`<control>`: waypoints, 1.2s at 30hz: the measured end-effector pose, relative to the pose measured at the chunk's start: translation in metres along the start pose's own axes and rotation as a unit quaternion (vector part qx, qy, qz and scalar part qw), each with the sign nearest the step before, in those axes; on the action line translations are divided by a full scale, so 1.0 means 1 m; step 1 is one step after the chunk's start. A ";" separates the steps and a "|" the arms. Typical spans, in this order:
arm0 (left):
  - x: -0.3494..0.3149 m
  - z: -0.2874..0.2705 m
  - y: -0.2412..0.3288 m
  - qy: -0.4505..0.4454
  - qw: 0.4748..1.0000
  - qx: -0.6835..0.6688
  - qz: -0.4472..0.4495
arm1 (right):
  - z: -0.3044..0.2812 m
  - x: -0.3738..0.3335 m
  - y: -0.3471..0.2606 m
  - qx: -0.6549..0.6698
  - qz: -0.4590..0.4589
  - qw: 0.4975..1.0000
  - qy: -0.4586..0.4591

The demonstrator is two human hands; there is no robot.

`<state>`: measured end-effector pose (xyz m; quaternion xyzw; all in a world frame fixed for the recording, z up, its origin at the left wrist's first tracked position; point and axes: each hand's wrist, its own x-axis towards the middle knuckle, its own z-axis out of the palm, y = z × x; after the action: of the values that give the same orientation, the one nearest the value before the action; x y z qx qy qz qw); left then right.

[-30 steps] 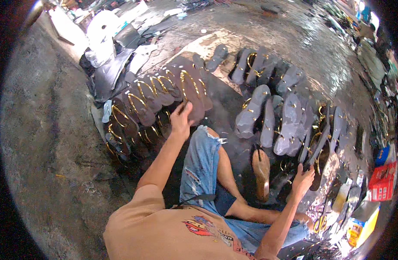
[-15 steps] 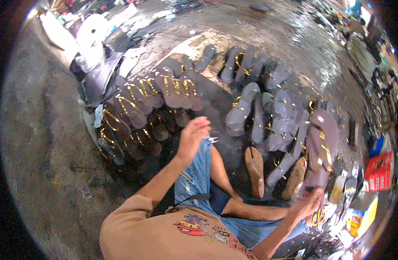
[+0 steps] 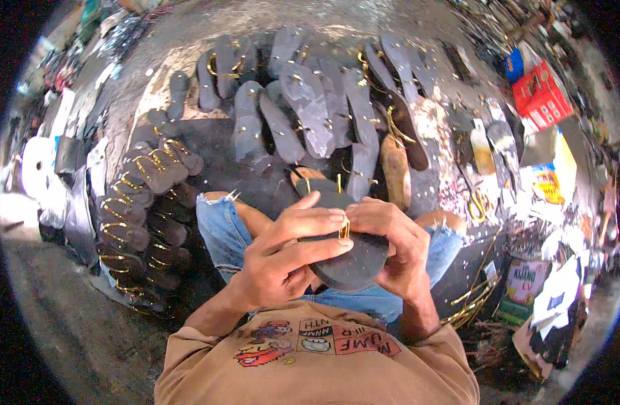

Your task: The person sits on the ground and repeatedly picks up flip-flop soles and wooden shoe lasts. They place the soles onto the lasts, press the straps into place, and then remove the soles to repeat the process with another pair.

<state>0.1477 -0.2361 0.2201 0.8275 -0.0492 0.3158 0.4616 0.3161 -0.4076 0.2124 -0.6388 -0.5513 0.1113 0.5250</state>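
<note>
A dark sandal sole (image 3: 347, 266) is held over my lap between both hands. Its rounded end points toward my shirt, and thin gold strap pieces (image 3: 344, 231) stick up from its surface. My left hand (image 3: 283, 250) grips it from the left, fingertips meeting at the gold strap. From the right, my right hand (image 3: 401, 250) wraps round the other edge, fingers bent over the top; its thumb is mostly hidden. Just beyond the sole, a wooden shoe last (image 3: 303, 177) shows partly. Another wooden last (image 3: 395, 172) lies to its right.
Finished-looking sandals with gold straps (image 3: 124, 209) lie in overlapping rows at left. Grey soles (image 3: 306, 111) with gold strap ends spread ahead. At right are scissors (image 3: 477, 202), a red box (image 3: 541, 94), a tin (image 3: 524, 287) and loose gold strips (image 3: 473, 293).
My hands, apart before, have come together on the sandal sole over my lap. The left hand was raised empty above my knee. The view has swung to the right.
</note>
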 end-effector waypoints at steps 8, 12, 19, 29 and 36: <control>0.012 -0.006 0.007 0.005 0.997 0.080 0.011 | -0.001 0.001 -0.006 -0.031 -0.063 0.996 0.052; 0.000 -0.001 -0.021 -0.033 0.996 0.008 0.087 | 0.003 -0.002 0.002 -0.036 -0.045 0.998 0.009; -0.033 0.010 -0.031 -0.041 0.998 0.001 -0.049 | 0.019 -0.008 0.026 -0.003 0.008 0.998 -0.070; -0.020 -0.046 -0.078 0.221 0.882 -0.220 -0.353 | 0.023 -0.015 0.135 0.005 0.303 0.932 0.198; -0.024 -0.070 -0.131 0.372 0.706 -0.528 -0.290 | 0.137 -0.065 0.172 -0.221 0.305 0.916 -0.136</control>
<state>0.1441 -0.1113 0.1362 0.2379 0.2102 0.3712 0.8726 0.2941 -0.3587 -0.0104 -0.8546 -0.4058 0.2272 0.2312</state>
